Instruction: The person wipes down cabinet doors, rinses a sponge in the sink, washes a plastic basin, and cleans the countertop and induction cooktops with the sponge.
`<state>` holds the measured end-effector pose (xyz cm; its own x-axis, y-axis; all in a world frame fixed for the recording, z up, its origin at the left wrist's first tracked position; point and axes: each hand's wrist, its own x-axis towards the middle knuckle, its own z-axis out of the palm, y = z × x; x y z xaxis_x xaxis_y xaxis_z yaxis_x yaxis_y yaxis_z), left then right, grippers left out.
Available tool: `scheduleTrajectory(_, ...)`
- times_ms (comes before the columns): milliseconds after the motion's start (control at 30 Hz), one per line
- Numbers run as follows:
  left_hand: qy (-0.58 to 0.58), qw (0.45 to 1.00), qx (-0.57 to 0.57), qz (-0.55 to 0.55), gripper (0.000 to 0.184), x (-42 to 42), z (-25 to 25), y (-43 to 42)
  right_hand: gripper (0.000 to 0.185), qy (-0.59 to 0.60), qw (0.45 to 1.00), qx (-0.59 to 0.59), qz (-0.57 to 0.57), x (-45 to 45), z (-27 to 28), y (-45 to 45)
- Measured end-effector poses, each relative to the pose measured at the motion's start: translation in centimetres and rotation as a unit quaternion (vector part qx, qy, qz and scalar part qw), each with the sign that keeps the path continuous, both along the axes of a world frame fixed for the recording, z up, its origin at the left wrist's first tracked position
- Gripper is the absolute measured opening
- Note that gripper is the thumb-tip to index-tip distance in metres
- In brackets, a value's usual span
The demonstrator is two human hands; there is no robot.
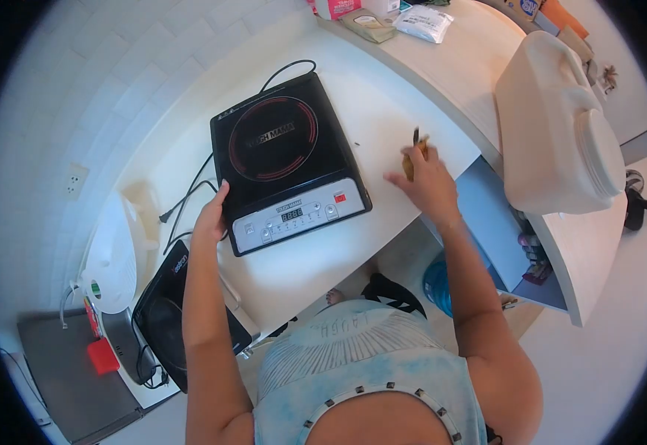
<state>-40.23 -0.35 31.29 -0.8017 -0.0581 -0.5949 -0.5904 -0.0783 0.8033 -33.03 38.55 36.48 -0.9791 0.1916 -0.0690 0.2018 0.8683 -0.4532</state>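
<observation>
A black induction cooker (283,144) with a silver control panel lies on the white counter, its cord trailing behind and to the left. My left hand (211,216) rests against the cooker's left edge, thumb on the rim and the other fingers hidden. To the right of the cooker, my right hand (429,182) is closed around a small yellow-brown object (410,165) with a dark tip; its kind is not clear. That hand is just above the counter, apart from the cooker. A tiny dark bit (357,144) lies between them.
A second black cooker (162,326) lies to the left, near a white rack (112,252) and a wall outlet (75,179). Rightward are a large beige jug (546,133) and an open cabinet space (486,215). Packets (423,24) sit at the back.
</observation>
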Motion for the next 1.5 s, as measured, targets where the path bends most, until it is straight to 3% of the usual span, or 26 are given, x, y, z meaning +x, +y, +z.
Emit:
scheduleTrajectory(33,-0.015,0.999,0.025,0.017,0.057,0.0,-0.3,0.0,0.047,-0.003,1.0,0.0,0.001,-1.3,-0.9,0.5)
scheduleTrajectory(67,-0.029,0.998,0.05,0.037,0.054,0.0,-0.5,-0.1,0.045,0.135,0.982,0.133,0.027,-2.6,-2.8,0.9)
scheduleTrajectory(100,-0.033,0.997,0.048,0.042,0.054,0.1,-0.4,0.1,0.043,0.267,0.927,0.258,0.053,-4.0,-4.5,1.0)
scheduleTrajectory(133,-0.015,0.998,0.032,0.044,0.055,0.4,-0.2,0.5,0.043,0.263,0.929,0.254,0.06,-5.5,-5.7,0.9)
scheduleTrajectory(200,-0.003,0.998,0.019,0.051,0.056,0.5,-0.6,0.6,0.046,0.264,0.958,0.088,0.068,-8.3,-7.2,1.0)
scheduleTrajectory(300,0.016,0.998,-0.02,0.05,0.059,0.6,-0.8,0.6,0.049,0.327,0.934,0.05,0.134,-10.8,-6.1,-1.2)
scheduleTrajectory(433,0.021,0.997,-0.024,0.063,0.061,1.1,-0.5,0.8,0.053,0.306,0.927,0.072,0.205,-13.7,-9.6,-3.9)
scheduleTrajectory(500,0.017,0.997,-0.02,0.072,0.06,1.7,-1.6,-0.1,0.051,0.196,0.923,0.185,0.274,-13.4,-11.7,-4.1)
scheduleTrajectory(633,-0.005,0.996,-0.027,0.085,0.055,2.9,-1.1,0.1,0.052,0.164,0.909,0.228,0.307,-14.0,-10.9,-3.5)
scheduleTrajectory(700,0.014,0.995,-0.007,0.098,0.053,4.4,-2.0,-0.1,0.044,0.276,0.925,0.097,0.243,-13.6,-11.7,-3.9)
scheduleTrajectory(733,0.025,0.993,0.013,0.113,0.051,4.4,-2.2,0.0,0.044,0.281,0.924,0.094,0.24,-13.8,-11.1,-4.0)
scheduleTrajectory(800,0.01,0.99,0.043,0.137,0.049,5.0,-0.5,1.8,0.036,0.082,0.957,-0.168,0.22,-12.9,-9.5,-4.2)
scheduleTrajectory(833,-0.004,0.983,0.079,0.163,0.048,5.4,0.0,2.4,0.031,0.069,0.947,-0.257,0.179,-12.3,-9.7,-5.3)
scheduleTrajectory(867,-0.004,0.983,0.075,0.17,0.048,5.5,0.0,2.7,0.031,0.066,0.945,-0.262,0.185,-12.0,-10.2,-5.7)
scheduleTrajectory(933,0.017,0.985,0.035,0.17,0.046,5.4,-0.5,2.9,0.032,0.051,0.89,-0.439,0.115,-11.8,-10.9,-6.3)
scheduleTrajectory(1067,-0.025,0.984,0.068,0.166,0.051,7.8,-1.4,0.9,0.032,0.107,0.855,-0.474,0.182,-11.0,-5.3,-7.3)
scheduleTrajectory(1167,0.072,0.935,0.247,0.242,0.046,10.3,-2.4,0.2,0.032,0.2,0.82,-0.415,0.338,-13.6,-1.0,-8.8)
scheduleTrajectory(1200,0.071,0.937,0.241,0.242,0.046,10.8,-1.9,0.8,0.031,0.219,0.813,-0.389,0.374,-14.8,0.2,-9.2)
scheduleTrajectory(1300,0.227,0.888,0.297,0.269,0.054,11.4,0.4,2.9,0.03,0.226,0.768,-0.386,0.458,-17.5,3.5,-10.1)
scheduleTrajectory(1367,0.273,0.882,0.297,0.244,0.055,12.1,1.1,2.3,0.03,0.207,0.711,-0.374,0.558,-18.3,6.7,-10.4)
scheduleTrajectory(1400,0.317,0.873,0.3,0.219,0.056,12.2,1.5,2.0,0.03,0.21,0.71,-0.378,0.556,-18.6,7.6,-10.9)
scheduleTrajectory(1433,0.338,0.856,0.238,0.31,0.056,12.0,1.6,1.7,0.034,0.235,0.724,-0.396,0.514,-18.9,8.4,-11.4)
scheduleTrajectory(1467,0.368,0.852,0.295,0.226,0.058,12.2,2.0,1.0,0.038,0.257,0.737,-0.41,0.472,-19.6,8.8,-12.2)
scheduleTrajectory(1500,0.379,0.831,0.358,0.194,0.058,12.6,2.3,0.5,0.044,0.352,0.717,-0.41,0.44,-21.4,7.9,-13.5)
